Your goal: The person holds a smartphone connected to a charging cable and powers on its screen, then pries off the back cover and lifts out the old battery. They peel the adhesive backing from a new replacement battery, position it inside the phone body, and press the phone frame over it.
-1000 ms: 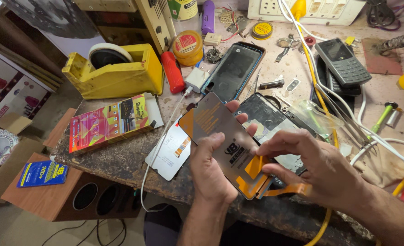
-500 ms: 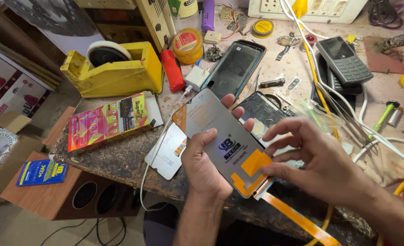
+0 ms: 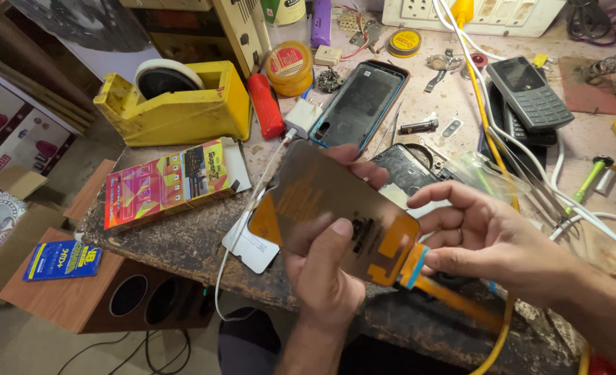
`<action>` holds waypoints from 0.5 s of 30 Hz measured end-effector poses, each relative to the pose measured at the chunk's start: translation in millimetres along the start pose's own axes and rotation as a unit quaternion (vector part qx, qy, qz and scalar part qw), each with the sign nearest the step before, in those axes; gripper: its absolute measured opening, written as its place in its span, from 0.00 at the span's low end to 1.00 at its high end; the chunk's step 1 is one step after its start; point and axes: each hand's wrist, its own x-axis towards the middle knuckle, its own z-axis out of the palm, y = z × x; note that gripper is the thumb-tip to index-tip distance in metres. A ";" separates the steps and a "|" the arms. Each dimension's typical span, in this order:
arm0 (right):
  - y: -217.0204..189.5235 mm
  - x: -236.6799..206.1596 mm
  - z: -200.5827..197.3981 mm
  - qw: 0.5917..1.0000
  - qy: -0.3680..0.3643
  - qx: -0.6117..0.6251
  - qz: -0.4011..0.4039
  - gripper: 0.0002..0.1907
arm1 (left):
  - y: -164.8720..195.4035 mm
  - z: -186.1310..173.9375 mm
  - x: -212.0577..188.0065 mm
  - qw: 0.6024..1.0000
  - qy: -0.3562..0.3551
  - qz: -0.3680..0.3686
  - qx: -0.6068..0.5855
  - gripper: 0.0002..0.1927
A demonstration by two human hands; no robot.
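My left hand (image 3: 329, 278) grips a flat phone display panel (image 3: 322, 201) from below, thumb on its shiny grey back, fingertips curled over its far edge. The panel has orange film patches at two corners. My right hand (image 3: 495, 236) pinches an orange film strip with a blue tab (image 3: 413, 267) at the panel's lower right corner; the strip trails down to the right. Under the panel lies a white card (image 3: 252, 246) on the bench.
On the worn bench (image 3: 183, 243): a yellow tape dispenser (image 3: 176, 104), a colourful flat box (image 3: 165, 184), a red tube (image 3: 266, 104), a blue-rimmed phone frame (image 3: 360, 104), a keypad phone (image 3: 530, 90), white cables (image 3: 565, 201), a black phone body (image 3: 412, 170). A wooden speaker box (image 3: 113, 298) stands below.
The panel has tilted flatter and turned darker in the light. My right hand has pulled the orange film strip further off toward the lower right.
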 end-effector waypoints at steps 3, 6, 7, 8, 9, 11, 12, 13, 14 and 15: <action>6.0 -2.5 -2.0 1.000 -0.011 0.000 -0.017 0.34 | -5.4 1.8 0.4 0.998 0.047 0.026 -0.026 0.33; 9.9 -4.1 -4.3 0.999 0.013 0.042 -0.011 0.31 | -9.5 2.5 1.6 0.995 0.075 0.036 -0.063 0.38; 10.4 -3.1 -5.3 0.998 0.025 0.064 -0.006 0.30 | -10.1 1.7 2.9 0.993 0.081 0.039 -0.072 0.40; 10.9 -2.6 -6.8 0.996 0.021 0.081 -0.021 0.28 | -11.0 1.6 2.8 0.992 0.088 0.042 -0.081 0.42; 10.4 -2.1 -9.0 0.994 0.017 0.098 -0.035 0.26 | -11.5 1.5 1.9 0.994 0.076 0.036 -0.074 0.42; 9.7 -1.7 -13.7 0.989 0.032 0.135 -0.050 0.23 | -12.1 1.0 -0.4 0.997 0.050 0.026 -0.062 0.44; 8.8 -1.4 -16.9 0.985 0.049 0.157 -0.050 0.22 | -11.3 0.1 -1.8 0.998 0.050 -0.001 -0.042 0.45; 7.7 -1.9 -19.8 0.981 0.067 0.178 -0.050 0.21 | -10.6 -0.6 -3.5 0.998 0.050 -0.028 -0.023 0.46; 6.8 -3.1 -22.5 0.975 0.060 0.205 -0.061 0.20 | -10.3 -0.7 -5.8 0.997 0.051 -0.055 -0.003 0.48; 5.5 -2.2 -24.3 0.968 0.053 0.233 -0.072 0.20 | -9.8 -1.6 -6.6 0.997 0.048 -0.054 0.009 0.48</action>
